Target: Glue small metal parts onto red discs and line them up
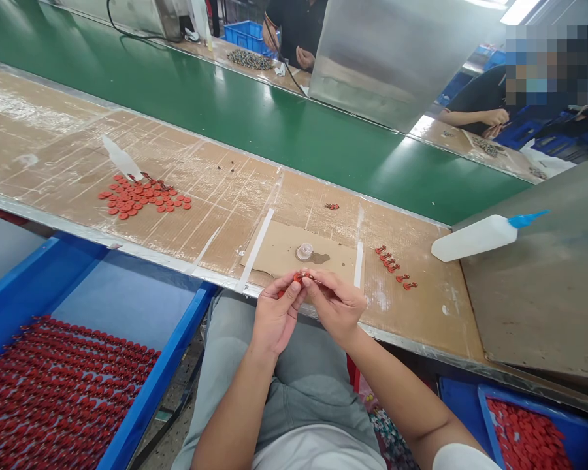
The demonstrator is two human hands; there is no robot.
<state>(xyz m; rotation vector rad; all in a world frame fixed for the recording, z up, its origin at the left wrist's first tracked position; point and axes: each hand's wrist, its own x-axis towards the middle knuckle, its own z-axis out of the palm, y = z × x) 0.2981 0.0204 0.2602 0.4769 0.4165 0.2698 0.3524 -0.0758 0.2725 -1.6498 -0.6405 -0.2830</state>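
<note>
Two-handed pinch: left hand [277, 316] and right hand [340, 305] fingertips closed on small red part [297, 278], lower centre. Probably light, stiff, fiddly; best held by rim. Beyond: small cup [304, 251], centre; loose red discs [136, 194], left.

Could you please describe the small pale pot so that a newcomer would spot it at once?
Start at the brown worktop beside the green surface. Beyond the left hand and right hand, a cardboard sheet is edged by white strips. The small pale pot stands on it beside a dark stain, squat and round, unlike the red pieces elsewhere.
</note>
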